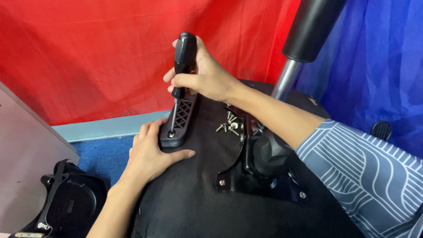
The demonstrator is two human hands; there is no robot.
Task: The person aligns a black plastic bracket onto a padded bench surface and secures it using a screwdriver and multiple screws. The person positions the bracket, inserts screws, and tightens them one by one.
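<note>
My right hand (207,75) grips a screwdriver (181,66) by its black handle, held upright with the tip set in a screw at the near end of a black plastic armrest bracket (181,121). My left hand (147,154) wraps around that near end of the bracket and presses it onto the black fabric underside of an upturned chair seat (189,198). A small pile of several loose silver screws (229,125) lies on the seat just right of the bracket.
A black metal seat mechanism plate (260,172) is bolted on the seat, with a silver gas cylinder (286,79) and black sleeve rising from it. A black chair part (66,202) lies on the blue floor at left. Red and blue cloths hang behind.
</note>
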